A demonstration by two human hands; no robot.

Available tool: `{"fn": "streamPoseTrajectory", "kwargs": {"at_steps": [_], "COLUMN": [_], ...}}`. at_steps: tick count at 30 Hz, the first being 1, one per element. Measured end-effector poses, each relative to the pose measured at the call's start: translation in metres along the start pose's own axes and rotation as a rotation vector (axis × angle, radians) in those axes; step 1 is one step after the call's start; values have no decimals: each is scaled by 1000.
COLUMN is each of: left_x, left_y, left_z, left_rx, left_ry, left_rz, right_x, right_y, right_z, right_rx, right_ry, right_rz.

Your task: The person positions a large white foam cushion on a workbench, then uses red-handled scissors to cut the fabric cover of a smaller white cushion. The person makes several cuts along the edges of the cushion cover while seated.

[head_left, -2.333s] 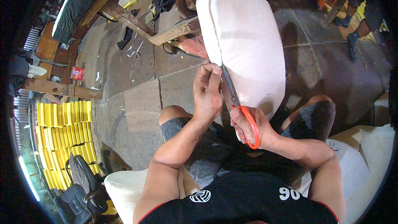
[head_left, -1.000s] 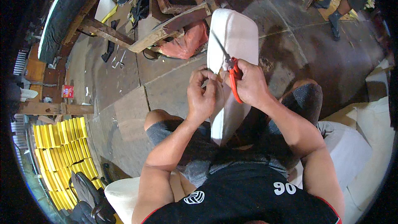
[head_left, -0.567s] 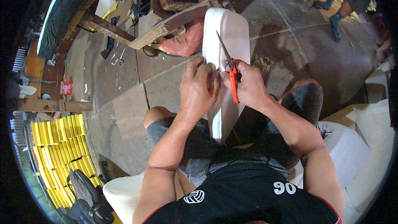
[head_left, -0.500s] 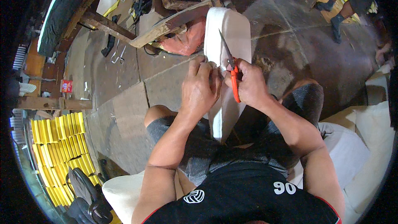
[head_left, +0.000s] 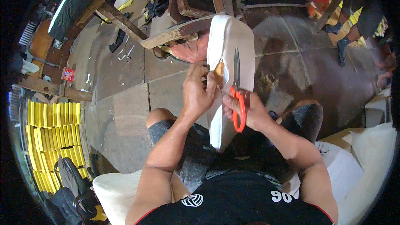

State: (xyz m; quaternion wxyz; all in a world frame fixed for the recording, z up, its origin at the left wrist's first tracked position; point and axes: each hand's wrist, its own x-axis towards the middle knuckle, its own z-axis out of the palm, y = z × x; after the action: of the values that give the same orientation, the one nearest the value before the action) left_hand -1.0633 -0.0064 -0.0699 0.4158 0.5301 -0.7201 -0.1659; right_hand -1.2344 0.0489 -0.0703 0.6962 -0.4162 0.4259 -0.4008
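A white cloth-covered cushion [head_left: 239,37] stands lengthwise between my knees. Its side has an open gap [head_left: 219,71] where an orange-tan filling shows. At the near edge of this gap, my left hand [head_left: 199,93] pinches the white cover between thumb and fingers. My right hand [head_left: 252,110] is closed round the scissors [head_left: 238,112], which have orange-red handles and dark blades pointing away from me over the cushion's face. The right thumb and fingertips are close to the cushion's side, below the gap; whether they also grip the cloth I cannot tell.
Stacked yellow pieces [head_left: 54,137] lie at the left beside a black bag-like item [head_left: 79,191]. Wooden frames [head_left: 177,31] and a reddish plastic bag [head_left: 191,50] are beyond the cushion. Another person's leg [head_left: 346,43] shows at the far right. Pale padded seating [head_left: 362,154] is around me.
My right hand has drawn back toward me with the scissors, away from my left hand. The gap in the cover now shows its orange-tan filling. The whole view has shifted slightly.
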Motion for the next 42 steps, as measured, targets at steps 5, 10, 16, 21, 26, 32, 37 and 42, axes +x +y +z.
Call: {"fn": "streamPoseTrajectory", "kwargs": {"at_steps": [5, 10, 16, 21, 26, 32, 37, 42], "left_x": [-1, -2, -1, -3, -4, -3, -2, -3], "left_y": [5, 1, 4, 6, 16, 9, 11, 16], "left_z": [0, -4, -6, -8, -7, -6, -5, -5], "left_rx": [-3, 53, -11, -3, -60, -20, -29, -63], "left_ry": [91, 86, 88, 87, 74, 88, 108, 69], "left_rz": [66, 86, 85, 89, 30, 90, 120, 31], "right_x": [-16, -15, -13, -13, -13, -14, -15, -16], "right_y": [19, 26, 25, 24, 26, 28, 21, 17], "right_z": [2, 10, 14, 17, 15, 16, 19, 19], "right_rx": [163, -34, -18, -31, -10, 29, 31, 30], "right_ry": [-174, -120, -88, -45, -29, -48, -38, -36], "right_rz": [36, 54, 143, 120, 77, 92, 124, 147]}}
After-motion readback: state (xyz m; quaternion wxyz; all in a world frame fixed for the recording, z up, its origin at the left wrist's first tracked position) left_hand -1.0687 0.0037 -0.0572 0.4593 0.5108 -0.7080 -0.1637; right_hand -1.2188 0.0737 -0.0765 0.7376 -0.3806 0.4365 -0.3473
